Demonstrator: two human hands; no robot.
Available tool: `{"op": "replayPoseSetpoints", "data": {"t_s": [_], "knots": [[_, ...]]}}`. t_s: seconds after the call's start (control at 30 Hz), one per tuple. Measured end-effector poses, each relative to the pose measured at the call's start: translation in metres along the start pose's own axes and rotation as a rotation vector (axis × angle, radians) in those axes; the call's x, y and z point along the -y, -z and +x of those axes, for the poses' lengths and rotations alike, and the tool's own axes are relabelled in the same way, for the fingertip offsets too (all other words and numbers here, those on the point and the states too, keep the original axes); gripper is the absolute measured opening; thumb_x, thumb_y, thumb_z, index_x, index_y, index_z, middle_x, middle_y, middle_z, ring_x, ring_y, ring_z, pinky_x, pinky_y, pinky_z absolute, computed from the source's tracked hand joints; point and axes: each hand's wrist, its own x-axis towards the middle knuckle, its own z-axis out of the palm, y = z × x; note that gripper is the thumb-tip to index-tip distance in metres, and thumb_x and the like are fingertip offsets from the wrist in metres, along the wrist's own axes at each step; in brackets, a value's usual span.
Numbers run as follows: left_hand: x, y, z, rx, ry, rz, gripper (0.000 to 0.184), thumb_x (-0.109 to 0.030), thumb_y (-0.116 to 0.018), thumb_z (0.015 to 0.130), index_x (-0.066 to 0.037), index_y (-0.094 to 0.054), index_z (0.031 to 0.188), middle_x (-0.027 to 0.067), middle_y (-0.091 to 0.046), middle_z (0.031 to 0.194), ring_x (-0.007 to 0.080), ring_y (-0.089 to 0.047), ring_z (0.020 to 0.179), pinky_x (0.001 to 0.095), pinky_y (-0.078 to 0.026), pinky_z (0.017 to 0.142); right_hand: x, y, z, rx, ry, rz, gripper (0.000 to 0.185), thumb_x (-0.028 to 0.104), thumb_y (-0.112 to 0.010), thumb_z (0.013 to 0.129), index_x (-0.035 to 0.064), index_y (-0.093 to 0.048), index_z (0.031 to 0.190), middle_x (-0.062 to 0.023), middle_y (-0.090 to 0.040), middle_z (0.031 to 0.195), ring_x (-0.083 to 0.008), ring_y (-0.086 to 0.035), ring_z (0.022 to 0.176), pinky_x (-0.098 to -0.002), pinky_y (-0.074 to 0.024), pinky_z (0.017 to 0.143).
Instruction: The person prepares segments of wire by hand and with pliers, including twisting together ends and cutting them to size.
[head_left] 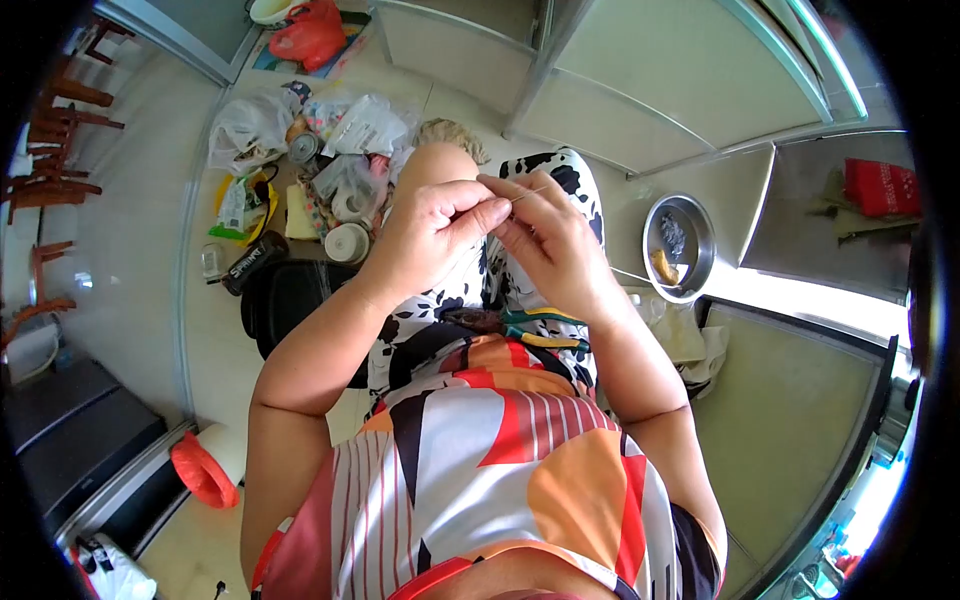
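Above my knees, my left hand (440, 222) and my right hand (552, 245) meet, with fingertips nearly touching. Both are closed in a pinch on a thin, pale, wire-like strand (530, 193); its exact material is too small to make out. A pair of pliers (545, 340) with green and yellow handles lies in my lap, below my right wrist. Beside the pliers is a dark brownish item (473, 320) whose kind I cannot tell. Black-and-white patterned trousers (570, 180) cover my legs under the hands.
On the floor to the left are plastic bags (365, 128), a roll of white tape (347, 243), a black pouch (255, 262) and a glass jar (212, 262). A metal bowl (708, 235) with small items stands at right, near cabinets (640, 110). A black stool (285, 305) is by my left side.
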Motion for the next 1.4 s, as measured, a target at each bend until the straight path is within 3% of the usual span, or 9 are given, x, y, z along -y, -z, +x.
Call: {"op": "replayPoseSetpoints", "data": {"t_s": [0.07,0.27,0.53,0.67,0.73,0.77,0.87,1.0,1.4], "knots": [[0.003,0.007,-0.002,0.063,0.095,0.014,0.025,-0.020,-0.059,0.096,0.002,-0.066,0.086,-0.0059,-0.045,0.060,0.0034,-0.037,0.058,0.0216,-0.031,0.051,-0.001,0.006,-0.001,0.039,-0.238,0.369,0.036,0.009,-0.069,0.085,0.0015,-0.061,0.120,-0.0091,-0.059,0.099,-0.0158,-0.061,0.079,-0.0282,-0.0502,0.069],[0.008,0.010,-0.005,0.070,0.174,-0.024,0.027,-0.022,-0.058,0.097,0.000,-0.067,0.084,-0.0062,-0.044,0.057,0.0039,-0.038,0.054,0.0215,-0.030,0.049,-0.015,-0.001,-0.001,-0.022,-0.351,0.865,0.017,0.008,-0.064,0.092,-0.0017,-0.064,0.105,-0.0036,-0.066,0.089,-0.0086,-0.060,0.081,-0.0222,-0.0503,0.070],[0.010,0.006,-0.010,0.017,0.235,0.059,0.024,-0.018,-0.056,0.097,0.000,-0.067,0.086,-0.0035,-0.053,0.062,0.0039,-0.046,0.054,0.0206,-0.036,0.051,-0.023,-0.010,-0.004,-0.131,-0.296,0.611,0.012,0.004,-0.066,0.088,-0.0023,-0.066,0.098,-0.0039,-0.068,0.086,-0.0086,-0.063,0.081,-0.0226,-0.0504,0.073],[0.015,0.002,-0.010,-0.106,0.072,0.207,0.022,-0.016,-0.062,0.092,0.002,-0.062,0.080,0.0077,-0.046,0.054,0.0081,-0.040,0.052,0.0280,-0.036,0.047,-0.019,-0.021,-0.005,-0.175,-0.324,0.527,0.013,0.008,-0.068,0.086,-0.0026,-0.066,0.093,-0.0108,-0.069,0.078,-0.0142,-0.067,0.071,-0.0275,-0.0523,0.065],[0.019,0.003,-0.014,-0.146,0.064,0.214,0.017,-0.009,-0.060,0.094,0.003,-0.061,0.082,0.0029,-0.053,0.062,0.0048,-0.041,0.061,0.0250,-0.037,0.052,-0.015,-0.023,-0.009,-0.103,-0.306,0.202,0.008,0.006,-0.060,0.092,-0.0016,-0.061,0.095,-0.0081,-0.067,0.080,-0.0102,-0.063,0.071,-0.0266,-0.0514,0.065],[0.025,0.006,-0.017,-0.138,0.094,0.232,0.015,-0.010,-0.058,0.096,0.002,-0.066,0.095,-0.0066,-0.052,0.069,0.0020,-0.042,0.061,0.0192,-0.034,0.053,-0.010,-0.026,-0.010,-0.123,-0.347,0.232,0.010,0.008,-0.060,0.092,-0.0006,-0.058,0.094,-0.0095,-0.067,0.076,-0.0146,-0.065,0.067,-0.0293,-0.0513,0.062],[0.022,0.000,-0.013,-0.172,-0.090,0.427,0.016,-0.010,-0.055,0.097,0.001,-0.066,0.094,-0.0051,-0.050,0.068,0.0020,-0.040,0.060,0.0184,-0.031,0.052,-0.003,-0.042,-0.011,-0.255,-0.330,0.277,0.013,0.012,-0.058,0.091,0.0021,-0.050,0.092,-0.0133,-0.064,0.068,-0.0309,-0.066,0.063,-0.0385,-0.0503,0.056],[0.024,0.004,-0.015,-0.181,0.247,0.019,0.016,-0.011,-0.054,0.097,0.001,-0.064,0.099,-0.0033,-0.052,0.067,0.0031,-0.040,0.054,0.0185,-0.027,0.048,-0.009,-0.048,-0.010,-0.430,-0.144,0.096,0.016,0.015,-0.063,0.085,0.0059,-0.052,0.090,-0.0129,-0.061,0.065,-0.0348,-0.063,0.061,-0.0428,-0.0484,0.052],[0.032,-0.002,-0.036,-0.216,0.244,-0.050,0.015,-0.011,-0.056,0.097,0.002,-0.063,0.103,-0.0009,-0.054,0.074,0.0039,-0.043,0.059,0.0167,-0.030,0.052,-0.015,-0.040,-0.018,-0.292,-0.150,0.102,0.013,0.017,-0.064,0.083,0.0068,-0.056,0.085,-0.0120,-0.062,0.065,-0.0342,-0.063,0.062,-0.0450,-0.0489,0.053]]}}
